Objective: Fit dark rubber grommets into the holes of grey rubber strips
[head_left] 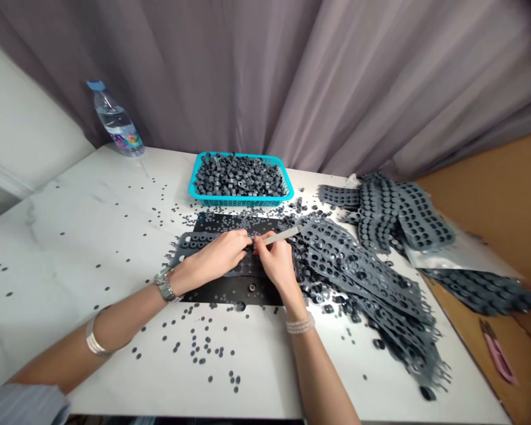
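My right hand [274, 258] is closed around a pale pen-like tool [283, 235], its shaft slanting up to the right. My left hand [223, 255] presses on a dark grey rubber sheet [194, 241] with rows of round moulded parts. Its fingers are drawn together close to the tool, and whatever they pinch is hidden. Under the sheet lies a black mat [207, 292]. On the mat near my right hand sits a loose ring-shaped rubber part [252, 287]. Small dark discs [201, 348] are scattered over the table.
A turquoise basket [243, 202] full of small rubber parts stands behind the mat. Punched rubber sheets [363, 271] are heaped at right, with more sheets [380, 206] beyond. A water bottle [119, 127] stands back left. Pink-handled pliers [498, 354] lie on the brown surface at far right.
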The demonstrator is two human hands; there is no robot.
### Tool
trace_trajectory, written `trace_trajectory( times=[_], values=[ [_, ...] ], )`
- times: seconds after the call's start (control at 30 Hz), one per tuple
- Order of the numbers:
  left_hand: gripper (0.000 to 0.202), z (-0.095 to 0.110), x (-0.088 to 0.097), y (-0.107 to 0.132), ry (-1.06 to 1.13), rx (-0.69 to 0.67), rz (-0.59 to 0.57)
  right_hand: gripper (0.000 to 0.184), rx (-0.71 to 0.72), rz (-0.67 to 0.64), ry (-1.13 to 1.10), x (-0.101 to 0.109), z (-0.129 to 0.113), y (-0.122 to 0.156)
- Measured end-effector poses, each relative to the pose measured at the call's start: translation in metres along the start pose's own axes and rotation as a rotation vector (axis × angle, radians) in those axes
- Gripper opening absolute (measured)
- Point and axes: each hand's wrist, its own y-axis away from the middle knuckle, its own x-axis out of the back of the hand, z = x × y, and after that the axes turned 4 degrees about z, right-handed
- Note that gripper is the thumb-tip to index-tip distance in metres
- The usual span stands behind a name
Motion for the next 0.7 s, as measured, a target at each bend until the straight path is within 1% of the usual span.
trace_trajectory(
  times=[0.13, 0.23, 0.33, 0.43, 0.6, 0.7],
  values=[
    [0.023, 0.009, 0.004, -0.004, -0.027, 0.039, -0.001, 0.028, 0.032, 0.0, 0.046, 0.0, -0.003, 0.001],
    [0.019, 0.012, 0.003, -0.006, -0.034, 0.065, -0.01, 0.029, 0.049, 0.002, 0.068, 0.001, -0.005, 0.002],
    [0.02, 0.013, 0.001, -0.01, -0.016, 0.09, -0.009, 0.028, 0.059, 0.0, 0.086, 0.001, -0.006, 0.002],
    [0.021, 0.011, -0.002, -0.013, -0.006, 0.1, 0.011, 0.026, 0.079, -0.001, 0.119, -0.001, -0.006, 0.003],
    [0.021, 0.002, -0.007, -0.015, -0.013, 0.14, 0.057, 0.023, 0.136, 0.008, 0.196, -0.008, -0.004, 0.007],
    [0.018, -0.001, -0.007, -0.01, 0.071, 0.198, 0.125, 0.022, 0.128, 0.027, 0.205, -0.01, -0.004, 0.008]
  ],
)
